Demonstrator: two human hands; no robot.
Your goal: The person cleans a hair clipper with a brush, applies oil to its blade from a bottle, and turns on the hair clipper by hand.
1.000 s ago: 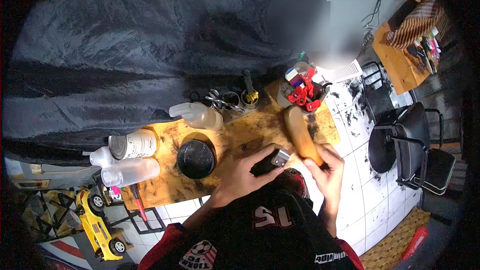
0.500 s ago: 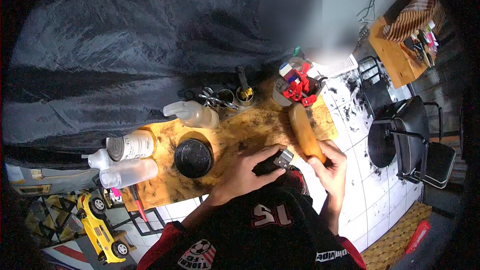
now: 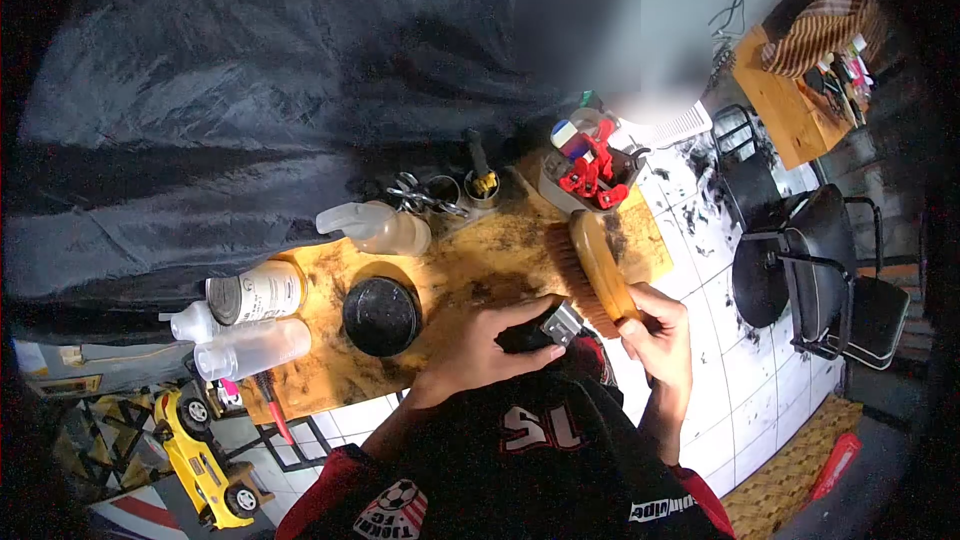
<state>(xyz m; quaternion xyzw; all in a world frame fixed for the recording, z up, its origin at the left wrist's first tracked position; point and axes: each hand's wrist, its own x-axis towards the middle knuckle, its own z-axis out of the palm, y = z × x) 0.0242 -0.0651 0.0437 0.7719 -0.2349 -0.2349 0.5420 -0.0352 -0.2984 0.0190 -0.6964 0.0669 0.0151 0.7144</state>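
My left hand [image 3: 472,358] is closed around a black hair clipper [image 3: 560,324], whose metal blade end points right. A long wooden brush [image 3: 602,265] is gripped at its near end by my right hand [image 3: 660,332], thumb on top. Its reddish-brown bristles face left, toward the clipper blade; I cannot tell whether they touch it. Both hands are just in front of my shirt, at the near edge of the wooden table [image 3: 470,285]. A round black bowl [image 3: 381,316] stands to the left of my left hand.
Along the table's back are a spray bottle [image 3: 378,228], scissors [image 3: 412,192] and a grey bin of red clips [image 3: 597,165]. Bottles and a labelled can [image 3: 258,292] stand at the left. Dark hair clippings lie on table and floor. A black chair [image 3: 822,260] is at right.
The brush has turned so its bristles now show, facing the clipper blade. The clipper has shifted slightly left. The view has moved a little.
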